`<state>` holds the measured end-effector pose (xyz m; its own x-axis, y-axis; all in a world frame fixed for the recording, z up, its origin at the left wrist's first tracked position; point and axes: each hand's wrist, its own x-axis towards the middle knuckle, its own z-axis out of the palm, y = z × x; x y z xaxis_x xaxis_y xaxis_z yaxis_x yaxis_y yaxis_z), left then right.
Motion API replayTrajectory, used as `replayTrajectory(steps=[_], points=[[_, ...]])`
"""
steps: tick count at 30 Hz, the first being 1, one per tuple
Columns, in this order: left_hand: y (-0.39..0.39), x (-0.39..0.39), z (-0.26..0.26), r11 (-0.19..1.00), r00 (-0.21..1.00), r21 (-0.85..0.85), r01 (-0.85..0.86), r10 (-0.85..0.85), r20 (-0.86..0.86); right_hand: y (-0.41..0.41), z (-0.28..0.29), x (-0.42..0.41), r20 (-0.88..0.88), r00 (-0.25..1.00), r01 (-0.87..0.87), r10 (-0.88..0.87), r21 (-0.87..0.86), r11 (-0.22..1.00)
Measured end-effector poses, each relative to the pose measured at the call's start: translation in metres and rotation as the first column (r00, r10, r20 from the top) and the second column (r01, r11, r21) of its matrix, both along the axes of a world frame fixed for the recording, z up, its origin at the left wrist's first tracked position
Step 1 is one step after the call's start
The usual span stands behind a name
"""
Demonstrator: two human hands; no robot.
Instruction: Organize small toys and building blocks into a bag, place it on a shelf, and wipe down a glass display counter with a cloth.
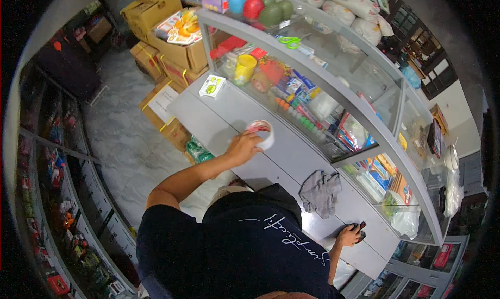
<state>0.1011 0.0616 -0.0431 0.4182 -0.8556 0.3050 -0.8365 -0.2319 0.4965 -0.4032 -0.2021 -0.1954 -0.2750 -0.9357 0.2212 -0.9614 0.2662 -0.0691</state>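
My left hand (243, 147) grips the near rim of a roll of white tape (266, 143), which is tipped on edge over the light grey counter ledge (287, 164). Its inner core shows red printing. Off to the right, my right hand (349, 236) is closed around a small dark object (362, 234) at the ledge; its kind is hard to tell. Between the two hands a crumpled grey cloth (321, 193) lies on the ledge. A small white box with green pictures (212, 86) rests at the ledge's far left end.
A glass display case (308, 64) with a grey frame rises behind the ledge, filled with packaged goods. Green-handled scissors (289, 42) lie on its top. Cardboard boxes (181, 57) are stacked at the left. Stocked shelves (74, 205) line the far left side.
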Motion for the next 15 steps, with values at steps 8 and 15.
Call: replayTrajectory(steps=[8, 15], points=[[0.03, 0.131, -0.093, 0.946, 0.966, 0.205, -0.25, 0.228, 0.125, 0.046, -0.003, 0.056, -0.05, 0.999, 0.015, -0.01, 0.112, 0.994], [0.01, 0.158, -0.048, 0.987, 0.982, 0.018, -0.162, 0.16, 0.102, 0.078, -0.001, 0.087, -0.057, 0.972, 0.232, -0.229, 0.057, 0.971]])
